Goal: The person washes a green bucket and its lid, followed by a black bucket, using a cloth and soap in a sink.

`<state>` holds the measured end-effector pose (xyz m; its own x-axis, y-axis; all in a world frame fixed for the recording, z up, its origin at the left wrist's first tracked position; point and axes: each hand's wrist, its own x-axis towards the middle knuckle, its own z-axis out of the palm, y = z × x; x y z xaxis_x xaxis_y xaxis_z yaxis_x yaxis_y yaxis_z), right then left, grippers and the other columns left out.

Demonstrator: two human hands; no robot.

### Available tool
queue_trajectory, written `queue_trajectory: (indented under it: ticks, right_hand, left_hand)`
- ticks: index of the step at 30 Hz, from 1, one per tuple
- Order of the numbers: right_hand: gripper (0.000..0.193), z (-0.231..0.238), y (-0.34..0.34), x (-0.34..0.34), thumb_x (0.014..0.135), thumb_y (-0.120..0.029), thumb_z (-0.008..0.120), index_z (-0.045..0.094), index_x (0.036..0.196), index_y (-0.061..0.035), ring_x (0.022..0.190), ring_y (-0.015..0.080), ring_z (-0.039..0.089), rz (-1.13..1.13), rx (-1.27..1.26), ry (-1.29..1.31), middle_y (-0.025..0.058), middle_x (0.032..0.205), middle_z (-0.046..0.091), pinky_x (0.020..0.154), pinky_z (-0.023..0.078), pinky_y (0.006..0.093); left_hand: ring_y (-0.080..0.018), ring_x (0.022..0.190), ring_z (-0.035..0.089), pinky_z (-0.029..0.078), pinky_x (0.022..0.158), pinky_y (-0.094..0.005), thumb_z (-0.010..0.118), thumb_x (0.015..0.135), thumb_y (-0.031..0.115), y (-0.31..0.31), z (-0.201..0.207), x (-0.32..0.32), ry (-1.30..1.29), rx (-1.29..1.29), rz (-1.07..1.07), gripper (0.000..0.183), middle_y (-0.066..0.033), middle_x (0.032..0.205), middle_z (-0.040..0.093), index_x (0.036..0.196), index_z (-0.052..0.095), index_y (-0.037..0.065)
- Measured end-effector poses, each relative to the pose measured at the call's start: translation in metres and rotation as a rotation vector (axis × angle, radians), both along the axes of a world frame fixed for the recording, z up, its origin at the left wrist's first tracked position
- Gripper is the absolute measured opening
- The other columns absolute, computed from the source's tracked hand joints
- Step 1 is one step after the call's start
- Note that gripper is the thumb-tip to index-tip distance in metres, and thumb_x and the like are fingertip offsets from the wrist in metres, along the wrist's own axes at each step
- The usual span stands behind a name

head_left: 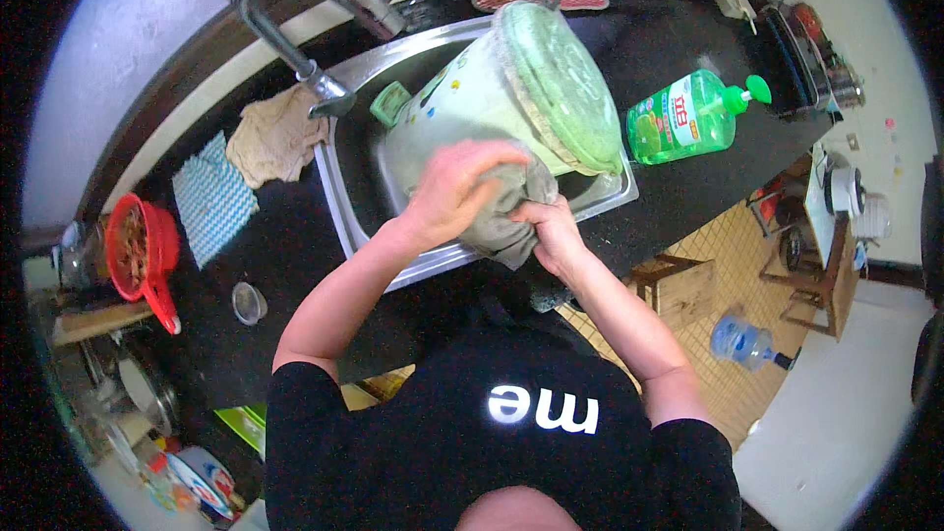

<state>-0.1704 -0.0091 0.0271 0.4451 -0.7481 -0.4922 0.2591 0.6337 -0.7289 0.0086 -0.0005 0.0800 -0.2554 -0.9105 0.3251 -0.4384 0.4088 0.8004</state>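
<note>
A pale bin-like bucket [457,103] with a green lid [565,84] lies tilted in the steel sink [340,199], its lid toward the upper right. A green tab [391,103] sticks out at the bucket's base. Against its near side is a bunched grey cloth [506,234]. My left hand [454,192] curls over the cloth from the left, fingers bent, some fingertips hidden in the folds. Gripping the same cloth from the right is my right hand [556,234], thumb on top. How far the cloth presses on the bucket cannot be made out.
The faucet [339,100] arches over the sink's left corner. A green pump bottle [683,120] lies or stands right of the sink. Leftward are a beige rag [273,143], a striped cloth [216,199], a red strainer [167,246] and a small cup [249,305].
</note>
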Motion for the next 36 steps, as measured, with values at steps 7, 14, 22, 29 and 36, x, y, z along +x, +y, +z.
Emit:
queue_trajectory:
  ticks: [7, 14, 22, 29, 36]
  right_hand:
    - [0.053, -0.026, 0.007, -0.034, 0.074, 0.008, 0.049, 0.041, 0.125, -0.0025, 0.108, 0.0294, 0.053, -0.360, 0.218, -0.183, 0.0139, 0.119, 0.052, 0.094, 0.043, 0.0443]
    - [0.049, -0.033, 0.010, -0.052, 0.074, 0.008, 0.047, 0.043, 0.122, 0.0001, 0.108, 0.0294, 0.053, -0.387, 0.202, -0.260, 0.0144, 0.118, 0.053, 0.095, 0.042, 0.0439]
    - [0.037, -0.036, 0.003, -0.091, 0.089, -0.017, 0.046, 0.044, 0.123, -0.0018, 0.114, 0.0260, 0.049, -0.518, 0.231, -0.318, 0.0135, 0.123, 0.051, 0.099, 0.037, 0.0424]
    - [0.039, 0.004, -0.016, -0.099, 0.092, -0.024, 0.040, 0.042, 0.125, -0.0029, 0.119, 0.0249, 0.044, -0.645, 0.170, -0.445, 0.0118, 0.128, 0.046, 0.102, 0.033, 0.0406]
    - [0.039, 0.018, -0.046, -0.066, 0.090, -0.016, 0.044, 0.040, 0.127, -0.0036, 0.118, 0.0239, 0.045, -0.505, -0.147, -0.444, 0.0111, 0.128, 0.047, 0.102, 0.033, 0.0407]
  left_hand:
    - [-0.0183, 0.109, 0.046, 0.030, 0.095, -0.0387, 0.076, 0.055, 0.023, -0.072, 0.045, -0.009, -0.787, -0.587, -0.260, 0.068, -0.0037, 0.124, 0.047, 0.118, 0.051, 0.017]
    - [-0.0189, 0.109, 0.048, 0.034, 0.096, -0.0393, 0.073, 0.055, 0.040, -0.119, 0.034, -0.036, -1.050, -0.555, -0.500, 0.072, -0.0052, 0.112, 0.051, 0.116, 0.049, 0.011]
    - [-0.0255, 0.106, 0.054, 0.042, 0.092, -0.0372, 0.072, 0.054, 0.039, -0.129, 0.042, -0.007, -1.014, -0.802, -0.359, 0.076, -0.0111, 0.120, 0.053, 0.118, 0.048, 0.006]
    - [-0.0272, 0.106, 0.053, 0.041, 0.091, -0.0412, 0.069, 0.067, 0.026, -0.110, 0.044, 0.023, -0.925, -0.638, -0.012, 0.060, -0.0116, 0.117, 0.053, 0.119, 0.046, 0.005]
    - [-0.0304, 0.106, 0.051, 0.041, 0.092, -0.0397, 0.069, 0.068, 0.017, -0.084, 0.020, 0.060, -0.891, -0.442, 0.257, 0.062, -0.0147, 0.116, 0.052, 0.122, 0.043, 0.004]
